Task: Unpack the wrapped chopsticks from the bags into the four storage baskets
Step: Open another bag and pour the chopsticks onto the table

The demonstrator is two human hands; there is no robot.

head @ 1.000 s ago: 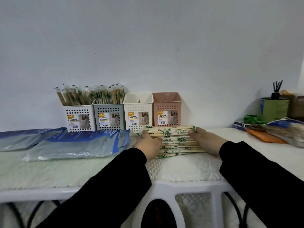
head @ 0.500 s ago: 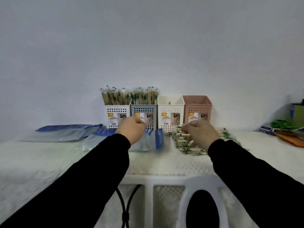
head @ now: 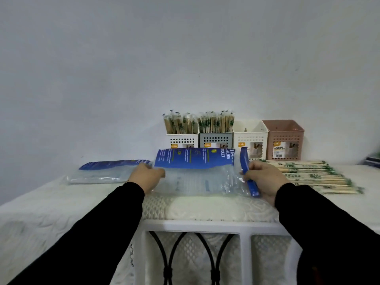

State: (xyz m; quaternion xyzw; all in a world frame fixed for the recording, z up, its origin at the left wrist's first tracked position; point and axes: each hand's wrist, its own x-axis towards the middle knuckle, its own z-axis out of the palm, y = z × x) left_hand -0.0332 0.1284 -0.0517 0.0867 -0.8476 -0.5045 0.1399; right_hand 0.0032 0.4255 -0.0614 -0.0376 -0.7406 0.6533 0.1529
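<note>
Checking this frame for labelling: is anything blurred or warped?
Head view: the loose chopsticks and right edge are motion-smeared; the bag print is only partly legible; wide-angle bending curves the table edge; lighting is soft, without harsh glare.

A plain pale wall (head: pixel 185 58) fills the background under soft, even light. Below stands a bench (head: pixel 61 204) covered in white textured cloth, with a white frame and black curved ironwork (head: pixel 189 256).

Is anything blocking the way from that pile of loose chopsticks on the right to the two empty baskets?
Nothing visible does. The loose chopsticks lie on the table just in front of the pink basket, beside the cream basket; both tops are open.
</note>
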